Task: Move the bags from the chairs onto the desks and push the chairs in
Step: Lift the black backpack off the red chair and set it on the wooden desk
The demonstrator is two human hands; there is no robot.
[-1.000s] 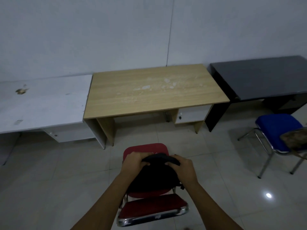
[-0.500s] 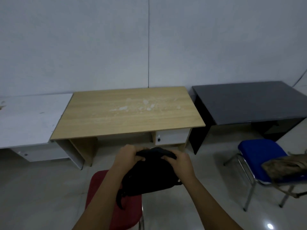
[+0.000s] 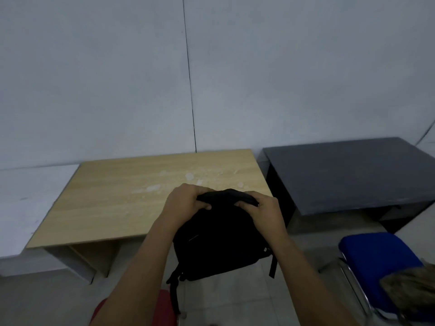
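Observation:
A black backpack (image 3: 219,241) hangs in the air in front of the wooden desk (image 3: 113,203), its top at the level of the desk's front right part. My left hand (image 3: 186,203) and my right hand (image 3: 263,208) both grip its top edge. Straps dangle below it. The red chair (image 3: 162,309) shows only as a sliver at the bottom, under my left forearm. To the right stands a blue chair (image 3: 374,260) with a brownish camouflage bag (image 3: 412,292) on its seat, cut off by the frame edge.
A white desk (image 3: 30,203) stands left of the wooden one and a dark grey desk (image 3: 348,175) right of it, all against a pale wall. The wooden top has white worn patches. The floor is light tile.
Both hands have lifted the black backpack off the red chair and carried it up and forward toward the wooden desk. The view has tilted up and come closer.

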